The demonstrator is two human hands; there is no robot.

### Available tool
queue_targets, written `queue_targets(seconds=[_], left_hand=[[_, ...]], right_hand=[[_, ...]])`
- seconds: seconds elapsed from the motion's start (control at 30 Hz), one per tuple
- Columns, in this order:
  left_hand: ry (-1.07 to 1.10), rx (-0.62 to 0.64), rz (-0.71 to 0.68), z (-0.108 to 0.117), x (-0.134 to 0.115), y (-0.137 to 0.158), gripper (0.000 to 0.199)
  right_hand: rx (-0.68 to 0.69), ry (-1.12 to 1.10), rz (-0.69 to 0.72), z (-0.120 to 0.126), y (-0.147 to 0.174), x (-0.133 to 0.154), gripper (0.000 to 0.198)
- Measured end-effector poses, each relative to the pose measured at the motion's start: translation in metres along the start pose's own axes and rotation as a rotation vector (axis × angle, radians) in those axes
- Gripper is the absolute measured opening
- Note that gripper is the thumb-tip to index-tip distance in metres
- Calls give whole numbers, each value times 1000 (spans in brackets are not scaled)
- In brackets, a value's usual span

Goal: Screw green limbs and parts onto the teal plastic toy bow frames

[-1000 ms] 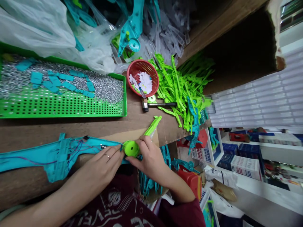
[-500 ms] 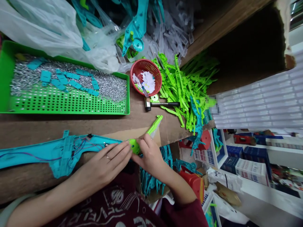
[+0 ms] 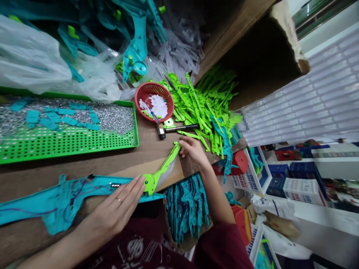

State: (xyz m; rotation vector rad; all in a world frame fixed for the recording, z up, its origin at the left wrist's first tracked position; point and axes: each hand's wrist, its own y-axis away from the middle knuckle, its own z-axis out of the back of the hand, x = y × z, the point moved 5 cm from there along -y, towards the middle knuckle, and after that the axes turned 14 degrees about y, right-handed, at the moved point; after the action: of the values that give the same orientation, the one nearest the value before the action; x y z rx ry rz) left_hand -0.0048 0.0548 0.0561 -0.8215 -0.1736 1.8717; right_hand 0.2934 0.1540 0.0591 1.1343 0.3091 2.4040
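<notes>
A long turquoise plastic half-shell with thin wires and a small spring lies along the bench's near edge. At its right end sits a bright green plastic arm piece, its round end on the shell and its narrow end slanting up to the right. My left hand lies flat over the shell, fingers stretched, fingertips on the green round end. My right hand is by the narrow tip, fingers loosely bent and apart; whether it touches the tip I cannot tell. A clear plastic piece shows beneath the green arm.
A hammer lies beyond the right hand, beside a red basket of white pieces. Green parts are heaped behind it. A green tray holds metal screws or pins. Below the bench edge, a box holds turquoise parts.
My right hand has left the green piece's round end and moved up and right toward its narrow tip. My left hand stays on the round end. The view has shifted right.
</notes>
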Motion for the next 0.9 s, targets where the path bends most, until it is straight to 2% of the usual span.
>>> queue_targets(seconds=[0.1, 0.23, 0.3, 0.4, 0.47, 0.57, 0.67, 0.77, 0.9], left_hand=[[7, 10, -4, -2, -1, 1, 58], [10, -10, 8, -1, -3, 1, 57], [16, -47, -4, 0, -3, 1, 57], [50, -59, -2, -1, -2, 1, 58], [55, -75, 8, -1, -3, 1, 57], [26, -119, 34, 6, -4, -3, 49], [79, -66, 70, 15, 0, -19, 33], [314, 41, 244, 13, 17, -54, 31], [730, 132, 579, -14, 48, -107, 41]], right_hand=[[54, 47, 19, -2, 2, 6, 31], [128, 48, 9, 3, 4, 9, 32], [208, -54, -11, 4, 6, 9, 34], [295, -336, -15, 1, 11, 11, 41], [282, -466, -9, -1, 13, 8, 45], [203, -504, 0, -7, 15, -1, 45], [137, -521, 14, -10, 16, -7, 42], [108, -518, 32, -9, 20, -6, 41], [97, -521, 51, -8, 23, 0, 40]])
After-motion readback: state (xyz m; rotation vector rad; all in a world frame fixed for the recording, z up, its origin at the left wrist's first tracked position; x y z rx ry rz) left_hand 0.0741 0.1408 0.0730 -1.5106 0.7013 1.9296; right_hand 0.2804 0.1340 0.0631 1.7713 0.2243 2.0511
